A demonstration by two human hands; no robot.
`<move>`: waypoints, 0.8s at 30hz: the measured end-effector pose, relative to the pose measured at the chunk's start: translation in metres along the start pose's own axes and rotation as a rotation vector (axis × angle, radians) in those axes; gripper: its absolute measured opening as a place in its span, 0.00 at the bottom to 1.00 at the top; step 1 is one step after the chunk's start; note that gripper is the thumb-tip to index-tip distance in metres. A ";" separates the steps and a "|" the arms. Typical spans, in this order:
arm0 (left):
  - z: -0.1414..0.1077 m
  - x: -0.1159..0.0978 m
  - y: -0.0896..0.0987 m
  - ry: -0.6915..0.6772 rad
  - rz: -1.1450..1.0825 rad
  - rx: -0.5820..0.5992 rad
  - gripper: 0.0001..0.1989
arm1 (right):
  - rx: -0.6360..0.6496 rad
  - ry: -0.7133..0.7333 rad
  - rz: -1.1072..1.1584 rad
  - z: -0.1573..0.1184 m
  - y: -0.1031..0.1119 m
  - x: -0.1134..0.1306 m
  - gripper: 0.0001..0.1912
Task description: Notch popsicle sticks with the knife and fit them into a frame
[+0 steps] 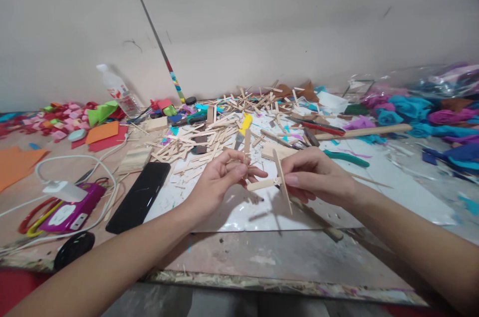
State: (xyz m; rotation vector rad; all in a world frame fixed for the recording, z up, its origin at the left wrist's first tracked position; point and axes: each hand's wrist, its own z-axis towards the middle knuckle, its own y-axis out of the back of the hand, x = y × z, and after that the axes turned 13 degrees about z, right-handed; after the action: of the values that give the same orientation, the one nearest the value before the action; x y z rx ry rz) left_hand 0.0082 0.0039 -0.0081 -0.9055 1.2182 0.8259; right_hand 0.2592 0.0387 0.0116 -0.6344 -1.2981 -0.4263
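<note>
Over the white sheet, my right hand (316, 174) pinches a small piece made of flat wooden craft sticks. One stick (281, 177) stands nearly upright at my right fingertips. A shorter stick (261, 185) meets it crosswise and points left toward my other hand. My left hand (224, 174) has thumb and forefinger closed on another wooden craft stick (247, 141), which pokes up above the fingers. Its other fingers reach toward the crosswise stick; whether they touch it, I cannot tell. Behind both hands lies a heap of loose wooden sticks (213, 140).
A black phone (139, 197), a purple power strip (75, 209) and a white charger cable lie at left. A plastic bottle (119, 91) leans near the wall. Green-handled pliers (346, 158), a red-handled tool (318, 126) and blue and purple rolls (407, 107) are at right.
</note>
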 end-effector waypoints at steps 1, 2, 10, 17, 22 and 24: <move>0.000 -0.001 0.000 0.002 0.005 -0.016 0.10 | -0.002 -0.003 -0.004 0.000 0.001 0.001 0.17; 0.000 -0.001 -0.001 0.000 0.017 -0.036 0.10 | -0.007 -0.005 -0.013 0.000 0.001 0.002 0.18; 0.001 -0.007 0.003 -0.062 0.273 -0.307 0.08 | -0.511 0.297 -0.868 0.015 -0.007 0.005 0.11; 0.001 -0.008 0.000 -0.051 0.320 -0.279 0.05 | -0.370 0.127 -0.327 0.016 -0.035 -0.004 0.13; 0.000 -0.009 -0.003 -0.005 0.331 -0.247 0.06 | -0.378 0.111 -0.198 0.017 -0.041 -0.008 0.11; -0.001 -0.009 -0.004 0.000 0.315 -0.212 0.06 | -0.386 0.122 -0.185 0.017 -0.042 -0.007 0.11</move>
State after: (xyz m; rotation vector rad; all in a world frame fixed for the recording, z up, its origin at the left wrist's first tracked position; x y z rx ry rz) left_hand 0.0097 0.0012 0.0015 -0.8943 1.3091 1.2249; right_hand 0.2188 0.0176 0.0147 -0.7983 -1.1703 -0.8689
